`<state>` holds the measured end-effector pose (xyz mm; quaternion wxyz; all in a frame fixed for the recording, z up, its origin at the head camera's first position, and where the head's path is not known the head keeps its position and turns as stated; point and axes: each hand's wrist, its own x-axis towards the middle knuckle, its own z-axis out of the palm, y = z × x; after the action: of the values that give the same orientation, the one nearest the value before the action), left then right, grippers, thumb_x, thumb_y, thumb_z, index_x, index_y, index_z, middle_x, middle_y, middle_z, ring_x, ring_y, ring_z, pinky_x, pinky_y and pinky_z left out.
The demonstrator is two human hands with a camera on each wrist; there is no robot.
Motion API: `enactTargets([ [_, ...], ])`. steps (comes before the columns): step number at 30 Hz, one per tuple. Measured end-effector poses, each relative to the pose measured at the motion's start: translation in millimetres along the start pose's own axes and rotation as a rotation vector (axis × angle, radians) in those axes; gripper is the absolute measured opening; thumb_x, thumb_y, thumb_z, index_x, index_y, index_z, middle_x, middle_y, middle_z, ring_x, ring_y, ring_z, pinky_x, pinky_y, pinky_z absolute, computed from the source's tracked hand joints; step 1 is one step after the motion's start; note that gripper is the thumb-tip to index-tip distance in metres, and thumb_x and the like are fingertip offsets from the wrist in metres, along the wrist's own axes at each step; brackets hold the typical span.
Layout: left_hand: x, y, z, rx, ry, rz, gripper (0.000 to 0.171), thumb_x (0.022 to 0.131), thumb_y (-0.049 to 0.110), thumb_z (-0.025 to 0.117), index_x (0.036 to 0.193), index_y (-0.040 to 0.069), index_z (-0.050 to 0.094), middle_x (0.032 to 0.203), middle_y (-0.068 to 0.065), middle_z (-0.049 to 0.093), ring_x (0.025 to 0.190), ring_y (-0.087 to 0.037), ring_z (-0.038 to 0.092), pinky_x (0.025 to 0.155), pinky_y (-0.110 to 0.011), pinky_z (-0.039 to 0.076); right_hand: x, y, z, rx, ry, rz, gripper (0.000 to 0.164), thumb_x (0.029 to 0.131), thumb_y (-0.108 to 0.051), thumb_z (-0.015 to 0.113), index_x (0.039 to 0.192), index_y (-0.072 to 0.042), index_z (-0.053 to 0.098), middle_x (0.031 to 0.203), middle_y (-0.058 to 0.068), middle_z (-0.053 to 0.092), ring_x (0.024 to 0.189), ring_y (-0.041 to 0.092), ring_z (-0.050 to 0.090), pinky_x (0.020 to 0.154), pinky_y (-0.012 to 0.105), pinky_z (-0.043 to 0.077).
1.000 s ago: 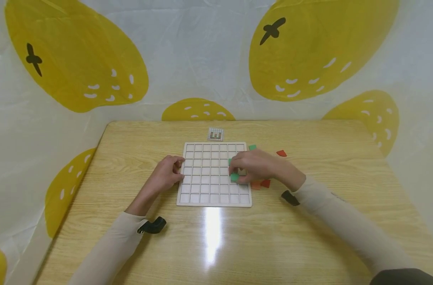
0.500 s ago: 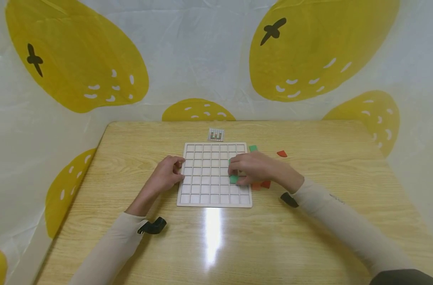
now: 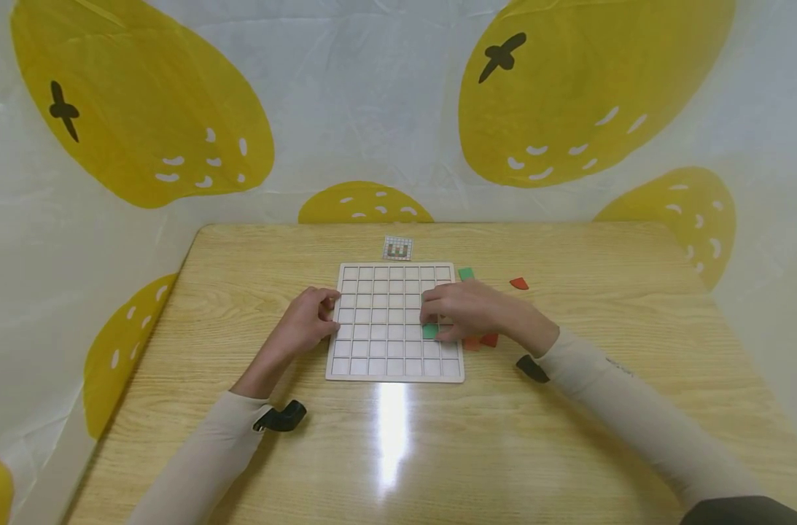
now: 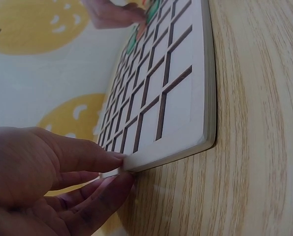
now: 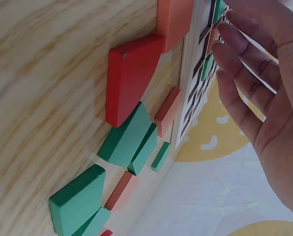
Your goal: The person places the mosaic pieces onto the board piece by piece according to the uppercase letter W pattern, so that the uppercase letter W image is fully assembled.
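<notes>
A pale square board [image 3: 372, 313] divided into a grid lies flat on the table. At its left edge my left hand [image 3: 301, 319] grips the rim with bent fingers and thumb. My right hand [image 3: 470, 306] is over the board's right part, fingertips down at the tiles. Near its thumb a green tile [image 3: 430, 331] sits in a cell. An orange tile [image 5: 214, 32] and another green tile [image 5: 207, 66] show in the same column in the right wrist view, partly hidden from the head view by the hand. Its fingers [image 5: 240, 44] look loosely extended there.
A small pattern card [image 3: 398, 248] lies behind the board. Right of the board are loose pieces: a red rounded one [image 3: 519, 283], a green one [image 3: 466, 274], an orange one [image 3: 472, 343] and several more. A printed curtain [image 3: 372, 109] hangs behind the table.
The green tile near my right thumb went from tilted under the fingertips to lying flat in its cell. My right hand shifted very slightly. My left hand has stayed at the edge.
</notes>
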<state>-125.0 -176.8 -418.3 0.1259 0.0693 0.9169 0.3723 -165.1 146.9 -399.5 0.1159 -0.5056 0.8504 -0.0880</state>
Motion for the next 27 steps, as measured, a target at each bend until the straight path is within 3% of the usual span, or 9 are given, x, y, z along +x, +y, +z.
enactTargets([
  [10,-0.4,-0.4,0.2,0.002,0.004,0.01,0.055,0.084,-0.006,0.074,0.137,-0.005,0.057,0.11,-0.018,0.057,0.095,-0.028,0.059,0.076,-0.034,0.052,0.1,-2.3,-0.2,-0.023,0.009,-0.013,0.016,0.087,-0.027,0.079,0.099,-0.018,0.073,0.097,-0.008,0.061,0.094,0.013,0.059,0.07,0.03,0.051],
  [22,-1.5,2.7,-1.0,-0.003,-0.003,-0.003,0.055,0.085,-0.006,0.073,0.137,-0.005,0.056,0.112,-0.019,0.057,0.097,-0.029,0.06,0.077,-0.035,0.053,-7.9,3.2,1.0,-0.005,0.053,-0.002,0.016,0.085,-0.024,0.078,0.098,-0.019,0.071,0.094,-0.007,0.063,0.086,0.009,0.058,0.067,0.027,0.049],
  [27,-2.2,3.6,-1.7,-0.009,-0.003,-0.01,0.055,0.085,-0.006,0.074,0.137,-0.005,0.056,0.112,-0.019,0.057,0.098,-0.029,0.06,0.078,-0.035,0.053,-14.0,3.6,-2.3,0.003,0.031,0.024,0.017,0.086,-0.026,0.079,0.1,-0.019,0.073,0.094,-0.008,0.063,0.086,0.009,0.056,0.07,0.028,0.049],
])
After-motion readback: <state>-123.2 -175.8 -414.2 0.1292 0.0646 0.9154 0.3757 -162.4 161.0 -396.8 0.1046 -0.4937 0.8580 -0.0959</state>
